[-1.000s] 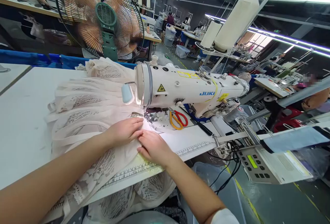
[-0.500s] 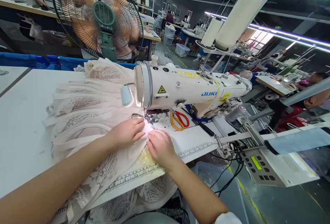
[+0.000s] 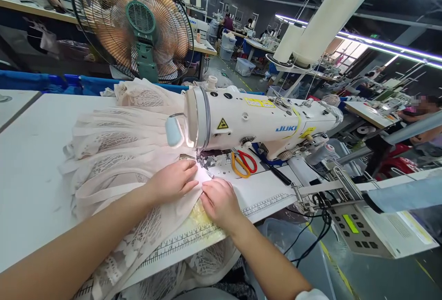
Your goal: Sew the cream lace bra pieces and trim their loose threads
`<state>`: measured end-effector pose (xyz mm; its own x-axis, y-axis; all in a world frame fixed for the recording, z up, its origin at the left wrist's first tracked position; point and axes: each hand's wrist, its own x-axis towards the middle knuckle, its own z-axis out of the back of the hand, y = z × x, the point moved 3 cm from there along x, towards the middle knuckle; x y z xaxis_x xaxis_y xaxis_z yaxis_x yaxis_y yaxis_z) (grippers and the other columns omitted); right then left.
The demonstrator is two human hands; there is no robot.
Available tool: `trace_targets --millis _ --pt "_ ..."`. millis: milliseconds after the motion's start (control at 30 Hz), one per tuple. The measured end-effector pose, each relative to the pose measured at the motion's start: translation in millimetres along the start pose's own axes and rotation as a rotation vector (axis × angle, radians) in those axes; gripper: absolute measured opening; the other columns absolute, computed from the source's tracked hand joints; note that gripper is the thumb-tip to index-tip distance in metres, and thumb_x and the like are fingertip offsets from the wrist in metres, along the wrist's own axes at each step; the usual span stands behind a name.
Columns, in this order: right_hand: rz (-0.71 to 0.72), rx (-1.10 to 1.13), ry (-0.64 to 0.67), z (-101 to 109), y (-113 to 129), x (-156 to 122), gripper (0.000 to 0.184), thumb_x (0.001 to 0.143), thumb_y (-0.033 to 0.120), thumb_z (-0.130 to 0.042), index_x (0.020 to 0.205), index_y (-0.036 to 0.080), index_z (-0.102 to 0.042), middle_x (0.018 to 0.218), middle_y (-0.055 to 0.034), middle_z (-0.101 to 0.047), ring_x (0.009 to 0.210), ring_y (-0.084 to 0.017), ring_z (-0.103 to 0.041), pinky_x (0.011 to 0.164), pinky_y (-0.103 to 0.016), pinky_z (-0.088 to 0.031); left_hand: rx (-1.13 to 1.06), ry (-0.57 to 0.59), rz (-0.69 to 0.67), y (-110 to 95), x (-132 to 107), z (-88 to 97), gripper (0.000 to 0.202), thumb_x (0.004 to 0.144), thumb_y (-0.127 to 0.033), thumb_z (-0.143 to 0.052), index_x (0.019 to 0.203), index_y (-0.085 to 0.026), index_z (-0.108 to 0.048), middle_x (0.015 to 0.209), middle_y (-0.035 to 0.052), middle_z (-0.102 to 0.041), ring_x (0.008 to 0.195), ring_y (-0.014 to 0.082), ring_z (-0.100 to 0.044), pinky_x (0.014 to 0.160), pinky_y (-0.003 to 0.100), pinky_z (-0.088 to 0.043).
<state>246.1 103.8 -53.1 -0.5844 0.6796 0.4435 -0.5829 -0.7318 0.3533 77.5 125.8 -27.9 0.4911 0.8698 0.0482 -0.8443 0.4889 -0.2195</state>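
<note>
Cream lace-trimmed fabric (image 3: 131,157) lies in gathered folds on the white sewing table, its right edge under the needle area of a JUKI sewing machine (image 3: 235,118). My left hand (image 3: 174,180) rests on this fabric just left of the presser foot, fingers stretched out flat and thumb apart. Close by, my right hand (image 3: 221,201) pinches the fabric's edge between thumb and fingers, in front of the needle. The needle itself is too small to make out. Scissors (image 3: 243,162) with one red and one orange handle lie on the machine bed, right of my hands.
A large fan (image 3: 138,23) stands behind the table. Rulers (image 3: 179,242) run along the front edge. Thread cones (image 3: 326,23) rise at the right, above a control box (image 3: 362,233). A dark-handled tool (image 3: 276,173) lies beside the scissors. A person (image 3: 423,115) sits far right.
The camera view has shifted slightly, so the machine and hands appear a little further right and lower. Both hands keep nearly the same place beside the needle area.
</note>
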Motion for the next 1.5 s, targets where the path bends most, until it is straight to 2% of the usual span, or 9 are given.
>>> trace_targets --millis 133,267,500,833,1067,1200,1333,1500 --pt "-0.007 0.006 -0.02 -0.1 0.2 0.8 0.019 0.088 0.024 -0.049 0.092 0.019 -0.066 0.097 -0.0075 -0.07 0.093 -0.022 -0.058 0.081 -0.035 -0.045 0.005 -0.007 -0.009 -0.8 -1.1 0.8 0.039 0.092 -0.039 -0.036 0.114 -0.016 -0.059 0.123 0.0156 -0.06 0.109 0.0274 -0.057 0.092 0.041 -0.048" --pt "0.004 0.027 -0.061 1.2 0.3 1.3 0.017 0.087 0.023 -0.05 0.089 0.019 -0.066 0.095 -0.0062 -0.07 0.091 -0.022 -0.059 0.08 -0.035 -0.045 0.019 0.018 -0.002 0.8 -0.9 0.1 0.043 0.093 -0.039 -0.034 0.12 -0.014 -0.057 0.128 0.0171 -0.058 0.116 0.0289 -0.054 0.097 0.042 -0.046" --pt "0.0 0.004 -0.004 -0.7 -1.3 0.3 0.016 0.087 0.025 -0.05 0.09 0.019 -0.065 0.096 -0.0073 -0.069 0.093 -0.021 -0.058 0.081 -0.035 -0.045 0.023 0.014 -0.005 5.0 -1.8 -2.0 0.043 0.093 -0.042 -0.035 0.122 -0.019 -0.057 0.133 0.014 -0.056 0.121 0.0275 -0.052 0.1 0.041 -0.044" --pt "0.017 0.033 -0.092 2.7 1.0 1.4 0.018 0.086 0.023 -0.049 0.089 0.019 -0.066 0.095 -0.006 -0.071 0.091 -0.022 -0.059 0.078 -0.035 -0.046 0.0 0.035 0.004 3.1 -0.5 -1.2 0.045 0.093 -0.041 -0.032 0.122 -0.016 -0.056 0.13 0.0164 -0.057 0.118 0.029 -0.053 0.098 0.042 -0.044" --pt "0.021 0.028 -0.085 1.2 -0.3 1.8 0.019 0.086 0.023 -0.048 0.09 0.018 -0.067 0.097 -0.007 -0.071 0.091 -0.022 -0.061 0.081 -0.036 -0.049 0.017 0.042 0.003 5.5 2.1 -0.2 0.046 0.094 -0.04 -0.03 0.12 -0.014 -0.057 0.129 0.0175 -0.057 0.117 0.0295 -0.054 0.097 0.043 -0.045" --pt "0.017 0.027 -0.035 -3.4 -2.3 4.5 0.02 0.085 0.024 -0.049 0.092 0.018 -0.067 0.105 -0.0082 -0.071 0.1 -0.022 -0.062 0.088 -0.036 -0.049 0.052 0.031 -0.023 13.5 6.4 2.1 0.048 0.093 -0.043 -0.028 0.117 -0.015 -0.06 0.128 0.017 -0.059 0.116 0.0292 -0.055 0.096 0.042 -0.046" --pt "0.021 0.021 0.028 -5.9 -2.1 8.5 0.026 0.085 0.026 -0.05 0.102 0.015 -0.066 0.118 -0.0105 -0.067 0.112 -0.023 -0.059 0.097 -0.037 -0.046 0.085 0.02 -0.065 29.1 12.2 4.9 0.051 0.092 -0.046 -0.03 0.118 -0.015 -0.062 0.126 0.0163 -0.061 0.114 0.0294 -0.057 0.097 0.042 -0.045" --pt "-0.024 0.02 0.145 -5.1 0.2 11.5 0.032 0.085 0.028 -0.053 0.114 0.016 -0.063 0.13 -0.0108 -0.06 0.126 -0.023 -0.05 0.103 -0.039 -0.041 0.149 -0.005 -0.161 40.4 20.9 14.7 0.048 0.091 -0.046 -0.035 0.111 -0.015 -0.066 0.108 0.0153 -0.069 0.104 0.0291 -0.061 0.093 0.043 -0.047"
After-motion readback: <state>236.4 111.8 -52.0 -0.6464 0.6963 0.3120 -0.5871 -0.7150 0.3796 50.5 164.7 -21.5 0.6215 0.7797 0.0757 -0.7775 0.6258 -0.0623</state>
